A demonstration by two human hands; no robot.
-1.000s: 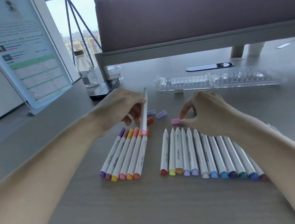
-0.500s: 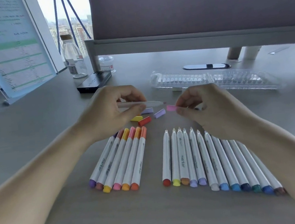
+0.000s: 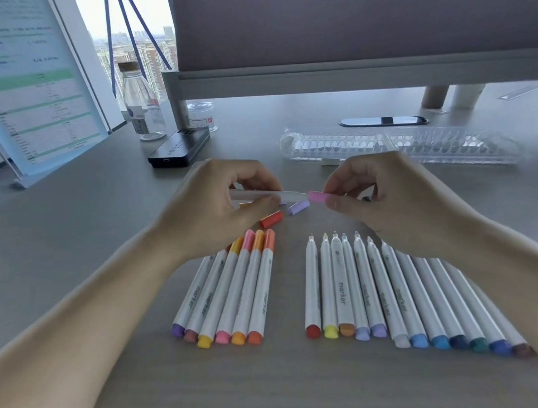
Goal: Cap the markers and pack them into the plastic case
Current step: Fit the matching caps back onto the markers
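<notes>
My left hand (image 3: 216,208) grips a white marker (image 3: 288,195) held level, tip pointing right. My right hand (image 3: 387,193) pinches a pink cap (image 3: 317,196) right at that tip. Below on the grey table lie several capped markers (image 3: 236,288) in a left group and several uncapped markers (image 3: 365,283) in a right row. Loose caps lie behind them: a red cap (image 3: 271,219) and a lilac cap (image 3: 299,207). The clear plastic case (image 3: 399,147) lies open farther back on the right.
A black box (image 3: 180,148), a glass bottle (image 3: 142,107) and a small jar (image 3: 202,115) stand at the back left. A leaning printed board (image 3: 23,92) fills the far left. A grey partition (image 3: 363,72) runs across the back above a dark oval grommet (image 3: 384,121).
The left hand turned the marker from upright to level. The right hand lifted the pink cap off the table and brought it to the marker's tip.
</notes>
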